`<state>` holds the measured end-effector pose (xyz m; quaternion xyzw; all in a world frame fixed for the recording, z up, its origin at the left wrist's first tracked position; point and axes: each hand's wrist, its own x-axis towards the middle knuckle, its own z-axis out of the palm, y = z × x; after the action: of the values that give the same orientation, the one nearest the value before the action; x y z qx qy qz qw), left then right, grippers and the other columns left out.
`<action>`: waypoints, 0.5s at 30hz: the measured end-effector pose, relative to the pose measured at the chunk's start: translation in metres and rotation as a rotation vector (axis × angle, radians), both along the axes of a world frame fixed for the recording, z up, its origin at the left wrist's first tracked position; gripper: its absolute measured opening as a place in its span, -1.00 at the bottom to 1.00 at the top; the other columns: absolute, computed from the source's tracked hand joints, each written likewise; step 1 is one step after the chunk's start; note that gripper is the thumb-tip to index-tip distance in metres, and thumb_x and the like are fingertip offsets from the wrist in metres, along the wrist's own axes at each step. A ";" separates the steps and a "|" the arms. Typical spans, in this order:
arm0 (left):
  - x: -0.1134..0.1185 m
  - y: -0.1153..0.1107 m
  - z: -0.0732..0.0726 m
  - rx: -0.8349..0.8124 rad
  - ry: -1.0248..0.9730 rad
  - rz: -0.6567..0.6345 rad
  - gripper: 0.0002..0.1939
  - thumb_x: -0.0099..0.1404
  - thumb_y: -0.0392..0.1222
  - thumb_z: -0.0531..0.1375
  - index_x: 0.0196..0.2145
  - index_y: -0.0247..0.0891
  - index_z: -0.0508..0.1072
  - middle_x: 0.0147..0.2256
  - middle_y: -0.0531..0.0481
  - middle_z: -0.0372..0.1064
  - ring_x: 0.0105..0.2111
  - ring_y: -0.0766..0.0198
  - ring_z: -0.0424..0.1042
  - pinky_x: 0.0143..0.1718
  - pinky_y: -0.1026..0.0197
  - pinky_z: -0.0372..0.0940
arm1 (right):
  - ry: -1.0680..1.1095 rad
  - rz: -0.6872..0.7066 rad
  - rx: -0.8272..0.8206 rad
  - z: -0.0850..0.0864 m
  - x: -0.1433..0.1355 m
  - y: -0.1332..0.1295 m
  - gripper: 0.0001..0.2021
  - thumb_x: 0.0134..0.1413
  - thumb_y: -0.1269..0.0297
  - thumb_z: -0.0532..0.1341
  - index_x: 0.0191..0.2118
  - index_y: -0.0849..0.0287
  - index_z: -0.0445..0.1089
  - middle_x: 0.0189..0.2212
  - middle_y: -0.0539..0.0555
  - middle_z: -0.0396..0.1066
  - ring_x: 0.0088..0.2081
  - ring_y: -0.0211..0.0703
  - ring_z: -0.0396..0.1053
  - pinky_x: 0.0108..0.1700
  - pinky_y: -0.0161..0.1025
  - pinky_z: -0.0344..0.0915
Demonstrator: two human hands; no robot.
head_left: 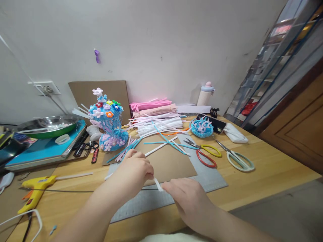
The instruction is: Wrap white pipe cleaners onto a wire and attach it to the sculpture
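A white pipe cleaner (158,185) spans the small gap between my two hands. My left hand (137,168) is closed around it, and a white end also pokes out on the left by my wrist. At its other end the fingers of my right hand (188,198) are pinched shut on it. Both hands are over a sheet of brown cardboard (174,164) lying on a grey cutting mat (214,181). Loose blue and white pipe cleaners (164,144) cross on the cardboard just beyond my hands. My curled fingers hide part of the held strand.
Red-and-yellow-handled scissors (205,158) and pale-green-handled scissors (239,161) lie right. A decorated blue pipe-cleaner piece (107,117) stands left, near a yellow glue gun (37,191). Behind are white pipe-cleaner bundles (158,125), a round blue fuzzy piece (202,127), a phone (217,123) and a bottle (205,95).
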<state>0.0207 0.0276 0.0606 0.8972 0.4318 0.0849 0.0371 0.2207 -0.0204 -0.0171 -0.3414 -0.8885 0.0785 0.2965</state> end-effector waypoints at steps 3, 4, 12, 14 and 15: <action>0.002 -0.007 0.008 0.135 -0.038 0.010 -0.82 0.21 -0.35 0.17 -0.49 -0.13 0.47 -0.40 0.10 0.50 -0.23 0.20 0.40 -0.03 -0.02 0.02 | 0.139 0.023 -0.231 0.003 -0.001 0.002 -0.72 0.17 0.50 -0.05 -0.12 0.15 0.32 -0.39 0.04 0.40 -0.37 -0.21 0.31 -0.35 -0.29 0.12; 0.003 -0.012 0.009 0.234 -0.103 0.035 -0.83 0.22 -0.37 0.15 -0.39 -0.12 0.48 -0.30 0.06 0.51 -0.17 0.18 0.39 0.00 -0.04 0.02 | 0.219 0.019 -0.342 0.004 -0.002 0.003 -0.75 0.20 0.46 -0.04 -0.14 0.15 0.34 -0.37 0.04 0.40 -0.36 -0.23 0.31 -0.33 -0.30 0.14; 0.012 -0.052 -0.049 0.598 -0.759 0.231 -0.67 0.18 -0.46 0.12 -0.12 -0.19 0.35 -0.21 -0.09 0.36 -0.15 0.15 0.35 -0.13 0.04 0.20 | 1.068 0.247 -1.563 0.013 -0.002 0.012 -0.79 0.10 0.14 0.23 -0.25 0.16 0.28 -0.67 -0.21 0.08 -0.75 -0.51 -0.22 -0.71 -0.47 -0.21; 0.014 -0.048 -0.060 0.495 -0.643 0.266 -0.64 0.23 -0.40 0.12 -0.03 -0.18 0.32 -0.03 -0.14 0.32 0.02 0.10 0.27 -0.01 0.00 0.12 | 1.123 0.334 -1.731 0.016 -0.001 0.011 -0.83 0.11 0.20 0.24 -0.25 0.14 0.27 -0.65 -0.21 0.10 -0.76 -0.53 -0.22 -0.72 -0.50 -0.17; 0.015 -0.045 -0.063 0.458 -0.580 0.248 -0.67 0.24 -0.38 0.12 -0.05 -0.15 0.34 0.00 -0.11 0.33 0.05 0.10 0.24 0.04 -0.01 0.05 | 1.135 0.360 -1.793 0.017 -0.001 0.011 -0.85 0.12 0.23 0.23 -0.24 0.13 0.27 -0.65 -0.21 0.10 -0.76 -0.53 -0.22 -0.72 -0.51 -0.15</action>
<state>0.0353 -0.0171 -0.0021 0.7620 0.4785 0.4330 -0.0541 0.2199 -0.0093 0.0002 -0.2121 -0.2770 0.8908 0.2911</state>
